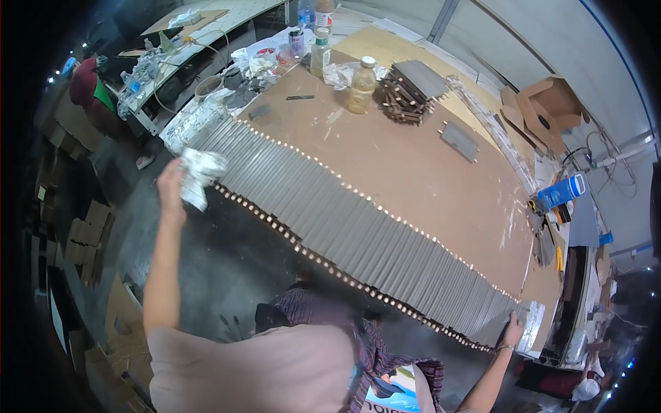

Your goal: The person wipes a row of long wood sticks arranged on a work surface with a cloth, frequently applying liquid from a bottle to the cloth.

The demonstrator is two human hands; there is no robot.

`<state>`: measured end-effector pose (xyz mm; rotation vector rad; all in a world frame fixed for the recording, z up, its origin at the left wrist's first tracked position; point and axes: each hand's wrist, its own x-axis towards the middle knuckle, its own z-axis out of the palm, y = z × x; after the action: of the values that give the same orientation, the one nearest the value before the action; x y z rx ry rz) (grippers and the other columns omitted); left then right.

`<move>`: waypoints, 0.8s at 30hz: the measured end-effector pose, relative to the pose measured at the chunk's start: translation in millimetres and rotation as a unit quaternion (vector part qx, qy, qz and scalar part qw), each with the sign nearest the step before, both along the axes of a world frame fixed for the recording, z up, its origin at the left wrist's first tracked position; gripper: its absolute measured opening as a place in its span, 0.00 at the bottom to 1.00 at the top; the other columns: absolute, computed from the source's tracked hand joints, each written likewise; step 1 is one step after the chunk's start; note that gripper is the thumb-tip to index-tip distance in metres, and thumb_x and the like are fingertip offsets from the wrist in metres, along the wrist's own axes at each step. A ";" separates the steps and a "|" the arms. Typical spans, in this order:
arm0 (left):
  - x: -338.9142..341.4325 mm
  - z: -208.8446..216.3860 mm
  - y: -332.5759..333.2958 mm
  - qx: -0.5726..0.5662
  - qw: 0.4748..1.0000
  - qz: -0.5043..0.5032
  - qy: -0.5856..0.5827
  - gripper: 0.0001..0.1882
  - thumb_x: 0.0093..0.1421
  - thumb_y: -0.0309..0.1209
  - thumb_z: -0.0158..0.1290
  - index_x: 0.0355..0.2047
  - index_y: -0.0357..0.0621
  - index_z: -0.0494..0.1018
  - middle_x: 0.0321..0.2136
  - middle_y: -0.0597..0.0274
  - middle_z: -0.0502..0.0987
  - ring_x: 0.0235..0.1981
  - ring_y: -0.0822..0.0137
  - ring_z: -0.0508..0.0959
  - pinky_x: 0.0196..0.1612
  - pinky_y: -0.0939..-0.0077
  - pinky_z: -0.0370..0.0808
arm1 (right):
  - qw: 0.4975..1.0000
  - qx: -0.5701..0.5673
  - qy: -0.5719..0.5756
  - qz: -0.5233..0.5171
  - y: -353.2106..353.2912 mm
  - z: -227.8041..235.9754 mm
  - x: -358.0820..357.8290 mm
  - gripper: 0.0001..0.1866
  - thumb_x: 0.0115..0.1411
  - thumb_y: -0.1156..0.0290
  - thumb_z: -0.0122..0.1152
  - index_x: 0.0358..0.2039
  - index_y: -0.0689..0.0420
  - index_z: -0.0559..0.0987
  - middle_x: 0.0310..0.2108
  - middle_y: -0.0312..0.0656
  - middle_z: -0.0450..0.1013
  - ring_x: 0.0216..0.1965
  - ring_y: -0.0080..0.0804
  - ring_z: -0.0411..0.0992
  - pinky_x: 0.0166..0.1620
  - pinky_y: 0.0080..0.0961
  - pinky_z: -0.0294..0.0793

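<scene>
A long row of thin grey panels (372,241) stands packed side by side along the near edge of the table, with copper-coloured round tips on both long sides. At the row's left end, my left hand (171,187) is closed around a crumpled white rag (202,175), which hangs over the panels and the table edge. My right hand (511,333) grips the right end of the row, thumb on top; its other fingers are partly hidden. A silvery wrapped block (529,323) sits just beyond that hand, and another wrapped block (196,124) lies at the left end.
Farther back on the brown tabletop (413,179) are a stack of similar panels (413,89), one loose panel (459,141) and a bottle of yellowish liquid (362,86). A blue canister (561,193) stands right, near an open cardboard box (551,110). Another person (93,89) is far left.
</scene>
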<state>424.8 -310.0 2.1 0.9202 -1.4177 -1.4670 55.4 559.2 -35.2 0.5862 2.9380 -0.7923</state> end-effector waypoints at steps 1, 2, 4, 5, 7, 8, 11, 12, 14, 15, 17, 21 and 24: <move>9.6 -9.8 -39.8 0.004 0.999 0.054 0.007 0.18 0.62 0.25 0.49 0.50 0.31 0.75 0.46 0.58 0.80 0.47 0.68 0.79 0.52 0.73 0.74 | 1.000 -0.002 0.012 -0.006 -8.2 -0.4 -2.0 0.44 0.61 0.44 0.58 0.59 0.76 0.69 0.57 0.64 0.71 0.59 0.54 0.70 0.64 0.38 0.63; 26.0 -18.5 -81.4 -0.027 0.998 0.061 -0.008 0.18 0.63 0.27 0.49 0.50 0.30 0.75 0.46 0.58 0.80 0.47 0.68 0.79 0.52 0.73 0.74 | 1.000 -0.009 0.017 -0.010 -19.2 -4.1 -1.3 0.45 0.61 0.43 0.58 0.60 0.76 0.68 0.58 0.64 0.70 0.60 0.54 0.69 0.64 0.38 0.63; 32.3 -32.0 -129.3 -0.039 0.997 0.063 -0.021 0.18 0.64 0.28 0.49 0.50 0.30 0.75 0.46 0.59 0.80 0.47 0.69 0.79 0.52 0.74 0.73 | 0.999 -0.029 0.006 -0.026 -28.6 -6.0 3.7 0.46 0.61 0.42 0.58 0.62 0.75 0.66 0.61 0.64 0.67 0.62 0.53 0.67 0.65 0.38 0.61; 31.7 -33.8 -143.5 -0.027 0.997 0.065 -0.016 0.17 0.64 0.28 0.49 0.50 0.30 0.75 0.45 0.59 0.79 0.46 0.69 0.79 0.52 0.74 0.73 | 1.000 -0.014 -0.001 -0.028 -32.1 -6.5 7.0 0.46 0.61 0.42 0.58 0.62 0.75 0.66 0.61 0.64 0.67 0.62 0.53 0.67 0.65 0.38 0.61; 29.8 -38.7 -157.6 -0.034 0.997 0.066 -0.035 0.17 0.63 0.26 0.50 0.50 0.31 0.76 0.45 0.58 0.80 0.45 0.70 0.78 0.51 0.75 0.73 | 0.999 0.014 -0.008 -0.029 -40.1 -5.1 10.5 0.46 0.61 0.43 0.58 0.62 0.74 0.66 0.61 0.63 0.67 0.62 0.53 0.67 0.65 0.39 0.61; 21.3 -38.5 -156.0 -0.055 0.995 0.064 -0.056 0.17 0.62 0.25 0.50 0.50 0.32 0.76 0.44 0.58 0.80 0.44 0.70 0.79 0.50 0.76 0.73 | 0.999 -0.001 0.008 -0.032 -44.2 -6.3 13.3 0.46 0.62 0.41 0.56 0.63 0.74 0.66 0.61 0.63 0.67 0.62 0.54 0.67 0.65 0.39 0.61; -13.2 -30.5 -125.4 -0.272 0.941 0.001 -0.200 0.18 0.59 0.22 0.52 0.50 0.37 0.78 0.46 0.55 0.81 0.47 0.66 0.78 0.54 0.73 0.71 | 0.998 0.049 -0.001 -0.042 -52.2 -8.0 16.9 0.47 0.62 0.39 0.53 0.64 0.73 0.65 0.62 0.64 0.66 0.63 0.55 0.66 0.65 0.41 0.60; -31.4 -24.8 -103.8 -0.286 0.931 -0.053 -0.222 0.18 0.58 0.22 0.54 0.49 0.39 0.78 0.47 0.56 0.81 0.49 0.65 0.78 0.54 0.73 0.72 | 0.997 0.064 -0.003 -0.048 -52.1 -10.3 17.3 0.47 0.63 0.38 0.51 0.64 0.72 0.64 0.62 0.64 0.66 0.63 0.56 0.65 0.65 0.41 0.60; -50.5 -29.5 -78.3 -0.473 0.820 -0.110 -0.304 0.19 0.52 0.21 0.55 0.47 0.43 0.78 0.47 0.55 0.78 0.52 0.54 0.75 0.59 0.64 0.69 | 0.994 0.093 -0.006 -0.054 -48.0 -16.9 12.0 0.48 0.63 0.36 0.48 0.65 0.71 0.64 0.62 0.64 0.67 0.63 0.57 0.65 0.66 0.42 0.60; -60.0 -35.8 -62.7 -0.481 0.816 -0.106 -0.303 0.20 0.51 0.20 0.55 0.46 0.44 0.77 0.48 0.54 0.75 0.52 0.50 0.72 0.59 0.60 0.68 | 0.993 0.104 -0.003 -0.060 -47.8 -19.7 11.7 0.48 0.64 0.36 0.48 0.65 0.71 0.64 0.61 0.64 0.67 0.63 0.58 0.65 0.66 0.42 0.60; -60.5 -30.5 -48.6 -0.489 0.805 -0.081 -0.326 0.19 0.51 0.20 0.54 0.45 0.45 0.76 0.49 0.55 0.73 0.52 0.49 0.71 0.57 0.59 0.69 | 0.990 0.118 0.004 -0.071 -56.9 -22.4 8.5 0.47 0.64 0.36 0.47 0.64 0.71 0.65 0.60 0.64 0.68 0.63 0.58 0.65 0.65 0.43 0.60; -53.7 -30.0 -50.7 -0.465 0.822 -0.092 -0.314 0.20 0.51 0.19 0.55 0.46 0.45 0.76 0.48 0.55 0.74 0.51 0.49 0.71 0.56 0.58 0.70 | 0.986 0.147 -0.003 -0.080 -67.7 -17.5 12.3 0.45 0.65 0.35 0.43 0.60 0.69 0.69 0.59 0.64 0.70 0.61 0.60 0.67 0.63 0.46 0.62; -60.7 -29.5 -49.9 -0.461 0.829 -0.084 -0.304 0.20 0.50 0.18 0.55 0.46 0.46 0.76 0.48 0.56 0.74 0.51 0.50 0.72 0.56 0.59 0.70 | 0.981 0.167 0.019 -0.099 -60.5 -21.2 11.3 0.43 0.64 0.36 0.45 0.61 0.66 0.69 0.58 0.60 0.71 0.60 0.58 0.69 0.62 0.45 0.64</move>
<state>364.1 -359.9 -27.4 0.6258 -2.3990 -0.3971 66.7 498.7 -56.5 0.9055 3.1050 -0.3209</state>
